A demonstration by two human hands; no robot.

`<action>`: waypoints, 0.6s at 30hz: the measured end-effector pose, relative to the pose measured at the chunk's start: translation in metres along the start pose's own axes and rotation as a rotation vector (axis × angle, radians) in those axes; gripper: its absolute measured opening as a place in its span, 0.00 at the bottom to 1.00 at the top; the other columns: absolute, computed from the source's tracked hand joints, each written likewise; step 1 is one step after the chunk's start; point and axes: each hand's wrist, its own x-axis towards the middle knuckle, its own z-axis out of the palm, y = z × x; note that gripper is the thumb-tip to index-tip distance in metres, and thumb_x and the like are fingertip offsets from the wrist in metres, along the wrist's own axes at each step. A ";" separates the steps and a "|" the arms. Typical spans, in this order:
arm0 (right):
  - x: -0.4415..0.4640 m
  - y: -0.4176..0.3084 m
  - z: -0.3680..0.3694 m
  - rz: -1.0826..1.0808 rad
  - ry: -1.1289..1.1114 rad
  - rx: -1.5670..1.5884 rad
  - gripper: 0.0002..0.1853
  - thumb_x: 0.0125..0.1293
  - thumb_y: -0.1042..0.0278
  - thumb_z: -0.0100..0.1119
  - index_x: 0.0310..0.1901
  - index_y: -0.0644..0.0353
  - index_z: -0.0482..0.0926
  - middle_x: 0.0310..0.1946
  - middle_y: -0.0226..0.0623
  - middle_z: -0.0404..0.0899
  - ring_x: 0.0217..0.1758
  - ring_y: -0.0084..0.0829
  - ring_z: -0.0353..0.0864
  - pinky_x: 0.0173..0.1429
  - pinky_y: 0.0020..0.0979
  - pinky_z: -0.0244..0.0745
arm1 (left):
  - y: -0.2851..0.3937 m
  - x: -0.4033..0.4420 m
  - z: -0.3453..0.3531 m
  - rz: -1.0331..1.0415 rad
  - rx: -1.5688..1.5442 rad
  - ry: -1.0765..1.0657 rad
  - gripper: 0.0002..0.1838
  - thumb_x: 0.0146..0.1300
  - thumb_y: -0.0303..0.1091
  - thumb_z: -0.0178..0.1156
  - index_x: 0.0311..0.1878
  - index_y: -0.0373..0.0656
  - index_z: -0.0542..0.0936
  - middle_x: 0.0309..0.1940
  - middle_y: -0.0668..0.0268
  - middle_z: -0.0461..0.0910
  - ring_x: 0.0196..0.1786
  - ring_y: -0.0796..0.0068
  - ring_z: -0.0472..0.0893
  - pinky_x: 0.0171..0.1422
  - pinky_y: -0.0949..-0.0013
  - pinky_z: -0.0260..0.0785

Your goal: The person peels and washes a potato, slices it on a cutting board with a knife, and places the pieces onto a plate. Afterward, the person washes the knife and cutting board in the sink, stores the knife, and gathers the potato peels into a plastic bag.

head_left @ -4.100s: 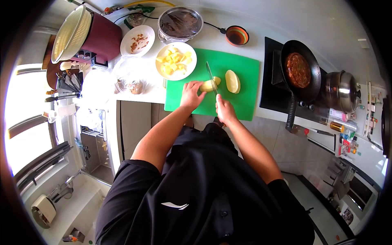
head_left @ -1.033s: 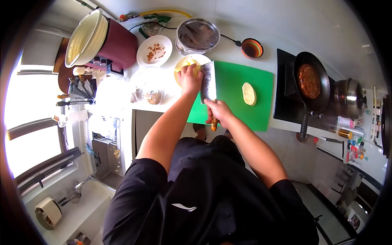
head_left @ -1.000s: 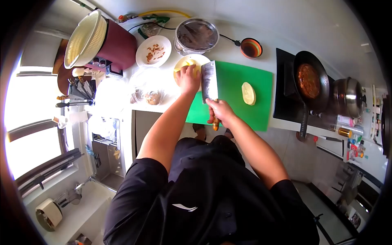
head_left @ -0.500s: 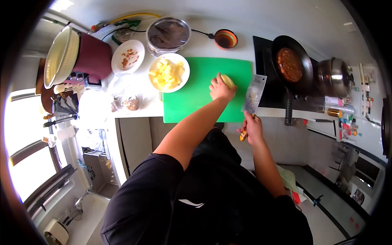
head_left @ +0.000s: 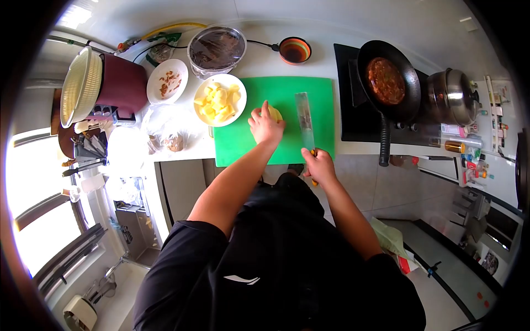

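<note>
My left hand (head_left: pixel 266 126) is closed on a pale yellow potato piece (head_left: pixel 275 113) that rests on the green cutting board (head_left: pixel 237 144). The fingers partly cover the piece. My right hand (head_left: pixel 320 166) grips the handle of a cleaver (head_left: pixel 304 121), whose blade stands nearly edge-on over the right part of the board, apart from the piece. At the board's upper left, a white bowl (head_left: pixel 240 111) holds many yellow chunks.
A black pan (head_left: pixel 411 99) with a reddish-brown round food sits on the stove at the right, beside a steel pot (head_left: pixel 450 99). Behind the board are a film-covered bowl (head_left: pixel 216 49) and a small striped bowl (head_left: pixel 295 51). A white plate (head_left: pixel 153 88) lies farther left.
My left hand has gone from the bowl of chunks to the potato piece, which is now farther left on the board. The cleaver moved right, then back over the board.
</note>
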 end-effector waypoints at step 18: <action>0.004 0.014 -0.018 0.074 0.130 0.148 0.19 0.77 0.54 0.61 0.41 0.66 0.77 0.17 0.29 0.73 0.14 0.22 0.73 0.23 0.31 0.80 | 0.042 0.001 0.009 0.031 -0.311 -0.124 0.45 0.52 0.39 0.72 0.76 0.60 0.67 0.71 0.48 0.62 0.72 0.42 0.65 0.76 0.45 0.65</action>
